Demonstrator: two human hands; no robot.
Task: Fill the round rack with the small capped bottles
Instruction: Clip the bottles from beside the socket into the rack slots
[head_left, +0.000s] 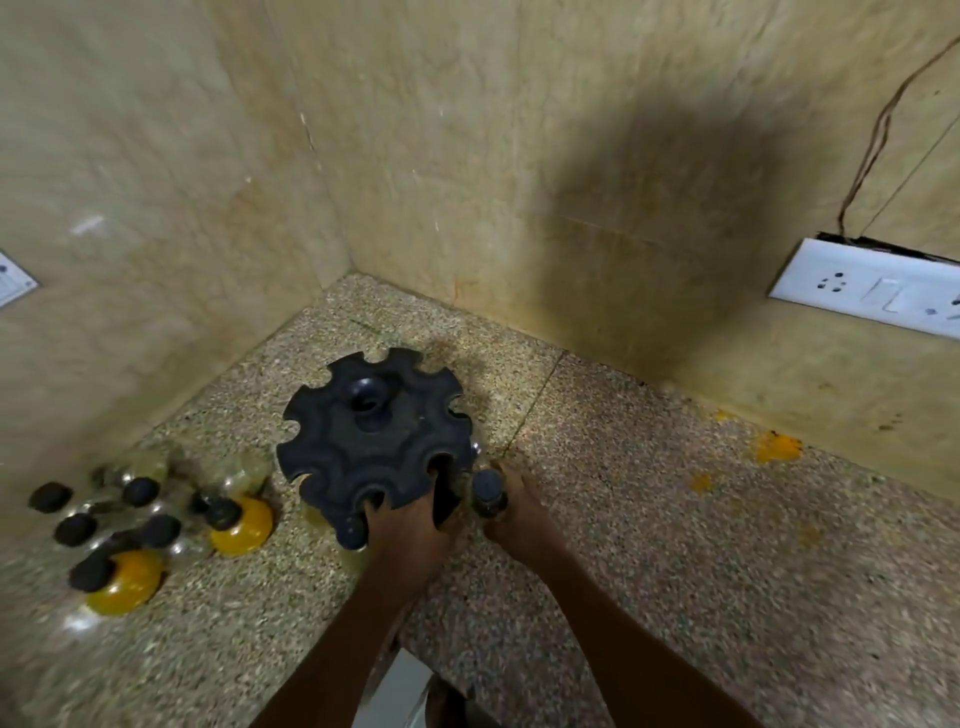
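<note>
We see the walls (467, 130) first, pale and marbled, meeting in a corner behind the speckled stone bench (675, 545). A white socket plate (872, 291) sits on the right-hand wall, with a thin wire (872, 135) running up from it. Yellow stains (776, 448) mark the bench near that wall.

The rack (374, 436), a black round disc with notches cut all around its rim and a hollow hub in the middle, stands on the bench close to the corner. To its left, well apart, we find a cluster of bottles (140, 525), clear with black caps, huddled together on the bench; two of them show yellow contents.

Our left hand (410, 519) grips the near rim of the rack, fingers curled into the notches there. Our right hand (519, 509) is wrapped around one bottle (488, 491), held upright just beside the rack's near-right edge; its black cap shows above the fingers. The frame is blurred, so we cannot tell whether this bottle already sits in a notch or only touches the rim. Another dark cap (352, 531) shows below the rack's near edge, just left of our left hand.
</note>
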